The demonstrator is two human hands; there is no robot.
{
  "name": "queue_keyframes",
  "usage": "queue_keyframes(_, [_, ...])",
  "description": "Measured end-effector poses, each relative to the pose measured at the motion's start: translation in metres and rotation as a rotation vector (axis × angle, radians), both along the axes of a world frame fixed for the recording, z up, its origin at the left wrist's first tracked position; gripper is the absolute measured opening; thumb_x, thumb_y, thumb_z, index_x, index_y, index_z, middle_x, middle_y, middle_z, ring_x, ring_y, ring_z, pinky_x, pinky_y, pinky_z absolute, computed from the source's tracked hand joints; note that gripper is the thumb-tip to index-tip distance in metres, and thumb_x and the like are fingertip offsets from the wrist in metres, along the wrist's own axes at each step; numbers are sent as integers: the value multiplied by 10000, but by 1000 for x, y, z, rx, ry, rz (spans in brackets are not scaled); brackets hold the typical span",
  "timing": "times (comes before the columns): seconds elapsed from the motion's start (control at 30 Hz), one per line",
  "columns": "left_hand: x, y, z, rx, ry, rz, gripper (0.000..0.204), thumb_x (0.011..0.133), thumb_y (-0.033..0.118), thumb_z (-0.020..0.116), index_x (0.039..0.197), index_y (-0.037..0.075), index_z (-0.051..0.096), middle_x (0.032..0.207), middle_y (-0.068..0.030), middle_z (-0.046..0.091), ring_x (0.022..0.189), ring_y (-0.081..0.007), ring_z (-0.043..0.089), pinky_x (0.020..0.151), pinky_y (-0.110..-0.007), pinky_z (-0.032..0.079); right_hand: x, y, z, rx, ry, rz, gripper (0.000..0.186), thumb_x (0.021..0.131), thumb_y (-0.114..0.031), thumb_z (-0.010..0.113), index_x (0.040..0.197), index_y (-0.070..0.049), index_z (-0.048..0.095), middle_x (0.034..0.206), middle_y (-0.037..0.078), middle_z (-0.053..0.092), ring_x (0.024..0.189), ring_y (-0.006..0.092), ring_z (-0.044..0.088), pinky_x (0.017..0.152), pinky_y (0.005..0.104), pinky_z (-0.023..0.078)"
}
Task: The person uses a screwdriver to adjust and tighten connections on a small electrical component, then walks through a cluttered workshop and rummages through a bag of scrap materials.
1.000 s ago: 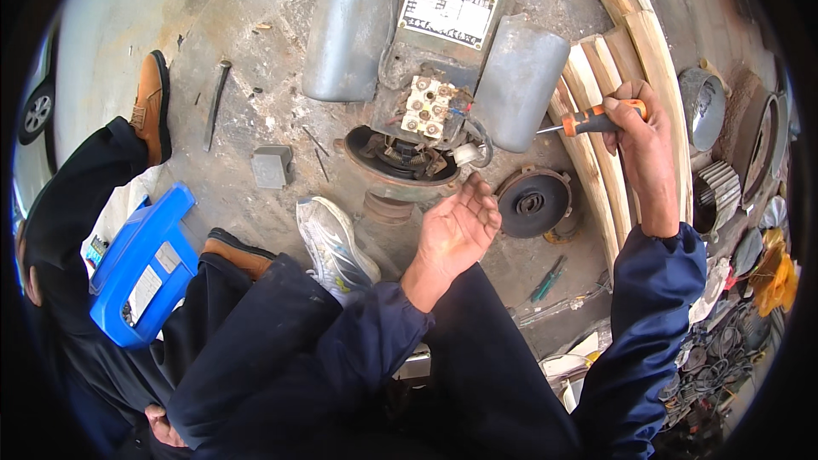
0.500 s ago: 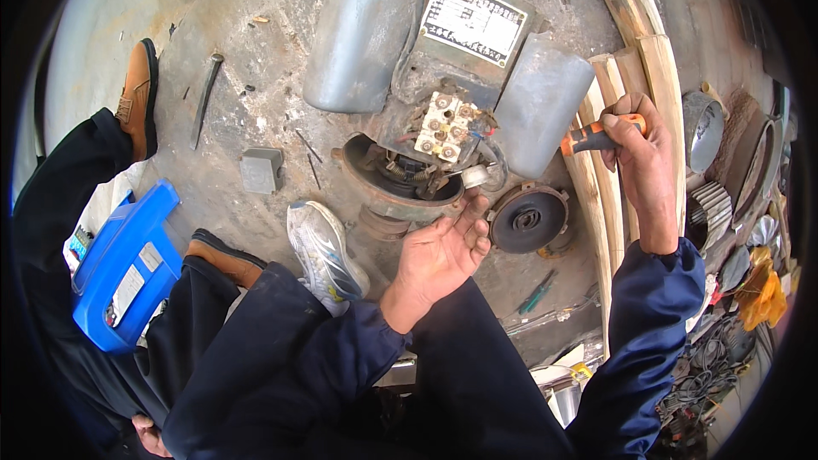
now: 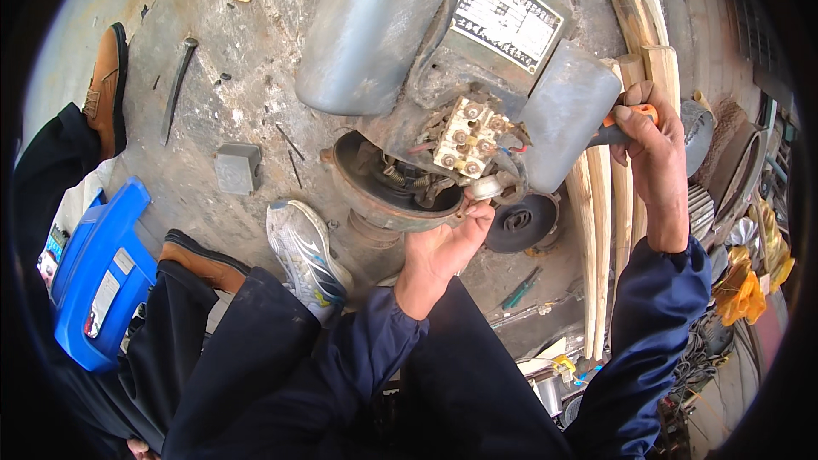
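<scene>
The left hand (image 3: 439, 251) has just come closer: its half-curled fingers are now at the pale round cap (image 3: 486, 188) near the terminal block (image 3: 469, 138) of the motor (image 3: 456, 77), which lies on the floor (image 3: 247, 77). Whether they grip it, I cannot tell. The right hand (image 3: 652, 140) stays closed around the orange-and-black screwdriver (image 3: 607, 135), so only the left is working there.
</scene>
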State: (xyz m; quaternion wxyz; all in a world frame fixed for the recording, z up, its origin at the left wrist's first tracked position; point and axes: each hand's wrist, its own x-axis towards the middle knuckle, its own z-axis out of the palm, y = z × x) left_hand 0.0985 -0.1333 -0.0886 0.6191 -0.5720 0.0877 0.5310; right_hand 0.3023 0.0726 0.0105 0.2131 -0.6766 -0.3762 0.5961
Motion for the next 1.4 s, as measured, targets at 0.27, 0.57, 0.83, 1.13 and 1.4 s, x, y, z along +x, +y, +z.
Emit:
queue_keyframes(0.27, [-3,31,9,-208,39,-121,323,1024,323,588,1242,100,674,1182,-71,679,994,-192,568,764,-352,426,-5,6,-1,14,19,21,136,932,-96,689,993,-39,582,798,28,598,606,78,528,535,238,408])
queue_keyframes(0.57, [-6,35,10,-203,41,-144,306,1030,307,594,1275,149,685,1199,-78,690,984,-220,585,783,-372,460,0,-3,-4,-40,74,-56,115,940,-75,663,991,-47,562,808,39,604,614,84,539,533,238,403])
queue_keyframes(0.83, [-4,20,4,-70,-11,-40,300,1022,301,597,1267,156,692,1214,-72,692,976,-212,586,786,-351,467,0,-1,-3,-31,63,-26,110,943,-71,656,998,-54,561,816,18,596,640,70,543,542,225,391])
queue_keyframes(1.13, [7,14,-9,-15,-3,10,371,997,346,636,1301,140,685,1335,-74,691,1194,-258,617,908,-408,510,3,1,-5,-35,84,-13,123,936,-76,676,991,-54,569,815,19,609,618,62,514,534,226,388])
queue_keyframes(1.4, [11,8,-17,105,-40,104,366,998,347,646,1303,149,690,1427,-78,660,1317,-297,597,1064,-485,499,1,4,-7,-45,70,-6,123,942,-78,672,1004,-59,568,824,25,621,619,62,513,532,223,385])
